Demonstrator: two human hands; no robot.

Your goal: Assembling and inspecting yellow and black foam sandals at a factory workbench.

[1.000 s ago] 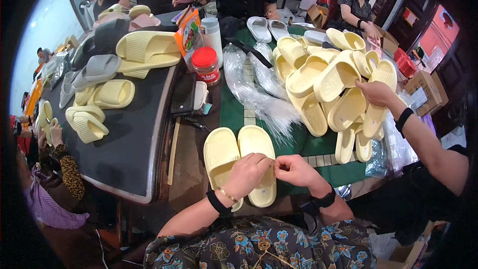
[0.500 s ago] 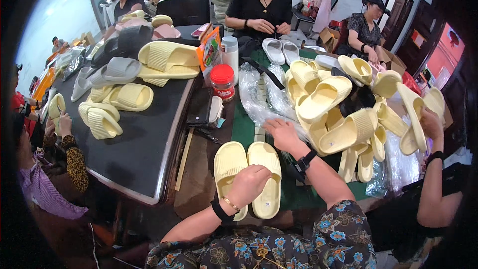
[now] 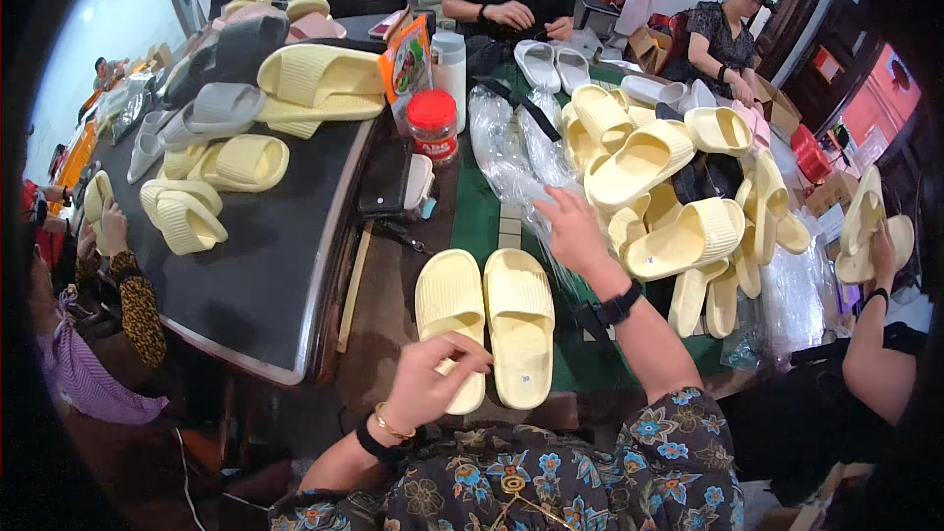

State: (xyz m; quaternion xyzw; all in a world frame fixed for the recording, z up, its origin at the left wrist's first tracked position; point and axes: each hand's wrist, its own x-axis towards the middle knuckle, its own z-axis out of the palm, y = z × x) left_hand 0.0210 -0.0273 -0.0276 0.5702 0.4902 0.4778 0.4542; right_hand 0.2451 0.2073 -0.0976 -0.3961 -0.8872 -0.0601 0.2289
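A pair of pale yellow slippers, the left slipper (image 3: 449, 287) and the right slipper (image 3: 521, 334), lies side by side in front of me, toes pointing away. Over the left slipper's heel is my left hand (image 3: 433, 374), its fingers curled together; whatever might be between them is hidden. My right hand (image 3: 575, 236) is raised with fingers spread, right beside the clear plastic bags (image 3: 506, 152), and holds nothing I can see. A small pale label sits on the right slipper's heel.
A heap of yellow slippers (image 3: 678, 246) stands at my right. More slippers (image 3: 320, 84) cover the black table (image 3: 256, 295) at left. A red-lidded jar (image 3: 433, 123), white bottle (image 3: 449, 79) and phone (image 3: 385, 177) lie between. Co-workers sit around; a hand (image 3: 885, 246) at right holds slippers.
My left hand has moved left and down, from between the slippers to the left one's heel. My right hand has risen slightly, fingers spreading. The co-worker's hand at right has carried slippers away from the heap.
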